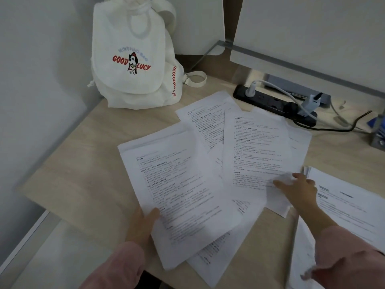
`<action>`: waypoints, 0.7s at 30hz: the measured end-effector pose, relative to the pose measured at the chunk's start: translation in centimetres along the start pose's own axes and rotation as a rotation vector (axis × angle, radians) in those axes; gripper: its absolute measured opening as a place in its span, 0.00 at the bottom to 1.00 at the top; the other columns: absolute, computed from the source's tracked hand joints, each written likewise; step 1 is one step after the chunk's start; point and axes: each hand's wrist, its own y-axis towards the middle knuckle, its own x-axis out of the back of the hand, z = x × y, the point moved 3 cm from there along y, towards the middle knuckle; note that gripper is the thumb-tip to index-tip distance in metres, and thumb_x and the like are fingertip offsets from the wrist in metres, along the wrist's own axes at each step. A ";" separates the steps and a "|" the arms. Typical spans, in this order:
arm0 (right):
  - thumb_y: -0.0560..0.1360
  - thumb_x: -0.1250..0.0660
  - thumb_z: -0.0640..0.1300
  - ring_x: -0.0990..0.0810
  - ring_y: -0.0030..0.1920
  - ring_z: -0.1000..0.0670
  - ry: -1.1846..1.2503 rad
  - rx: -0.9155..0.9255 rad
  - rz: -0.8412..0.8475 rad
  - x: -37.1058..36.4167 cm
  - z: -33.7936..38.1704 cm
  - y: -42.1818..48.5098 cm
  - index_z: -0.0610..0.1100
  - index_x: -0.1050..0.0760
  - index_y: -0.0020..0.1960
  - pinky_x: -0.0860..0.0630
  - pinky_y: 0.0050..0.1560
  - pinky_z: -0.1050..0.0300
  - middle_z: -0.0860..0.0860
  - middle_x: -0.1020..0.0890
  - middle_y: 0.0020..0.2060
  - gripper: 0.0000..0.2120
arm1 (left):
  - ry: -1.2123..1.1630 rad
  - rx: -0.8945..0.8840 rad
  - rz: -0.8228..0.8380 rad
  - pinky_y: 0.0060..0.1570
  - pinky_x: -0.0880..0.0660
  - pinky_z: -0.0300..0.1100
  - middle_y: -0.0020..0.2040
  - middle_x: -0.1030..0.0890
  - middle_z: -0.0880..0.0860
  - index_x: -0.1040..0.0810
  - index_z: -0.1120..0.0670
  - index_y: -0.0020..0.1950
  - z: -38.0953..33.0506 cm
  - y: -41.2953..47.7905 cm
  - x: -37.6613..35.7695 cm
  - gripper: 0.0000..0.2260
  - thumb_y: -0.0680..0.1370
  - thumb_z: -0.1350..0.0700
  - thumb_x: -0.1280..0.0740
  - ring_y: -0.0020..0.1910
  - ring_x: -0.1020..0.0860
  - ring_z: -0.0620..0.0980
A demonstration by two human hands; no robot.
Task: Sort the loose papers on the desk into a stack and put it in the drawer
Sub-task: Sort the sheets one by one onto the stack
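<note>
Desk [79,184], papers [179,184] near front edge (overlapping)

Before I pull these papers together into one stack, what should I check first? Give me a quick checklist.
1. Left hand grip on the left sheet: ok, thumb on top near its lower edge.
2. Right hand grip on the middle sheet: cannot tell; fingers lie on its lower corner.
3. Sheets squared up: not ok, they fan out overlapping on the desk.
4. Right pile joined in: not ok, it lies to the right of the right hand.
5. Backpack clear of papers: ok, stands apart at the back.
6. Drawer ready: cannot tell, not in view.
</note>
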 end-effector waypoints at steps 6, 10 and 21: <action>0.68 0.26 0.49 0.34 0.66 0.34 0.022 -0.109 0.020 -0.4 0.2 0.5 0.35 0.42 0.69 0.35 0.64 0.41 0.34 0.32 0.65 0.39 | 0.010 -0.033 -0.008 0.53 0.29 0.47 0.50 0.24 0.50 0.33 0.58 0.66 -0.3 0.2 0.4 0.18 0.77 0.62 0.37 0.53 0.26 0.54; 0.76 0.38 0.42 0.27 0.60 0.35 0.002 0.007 0.028 -0.3 1.0 -0.4 0.32 0.36 0.66 0.31 0.53 0.49 0.35 0.26 0.61 0.22 | 0.025 -0.038 -0.020 0.52 0.29 0.47 0.50 0.26 0.51 0.34 0.60 0.65 -0.4 0.2 0.3 0.18 0.77 0.61 0.36 0.50 0.26 0.52; 0.78 0.40 0.43 0.20 0.51 0.44 0.695 0.162 0.108 4.8 1.9 -4.5 0.45 0.24 0.53 0.24 0.56 0.45 0.46 0.19 0.50 0.07 | 0.186 -0.048 -0.008 0.56 0.29 0.48 0.53 0.24 0.55 0.32 0.54 0.56 -0.4 0.5 0.9 0.08 0.78 0.61 0.40 0.52 0.26 0.54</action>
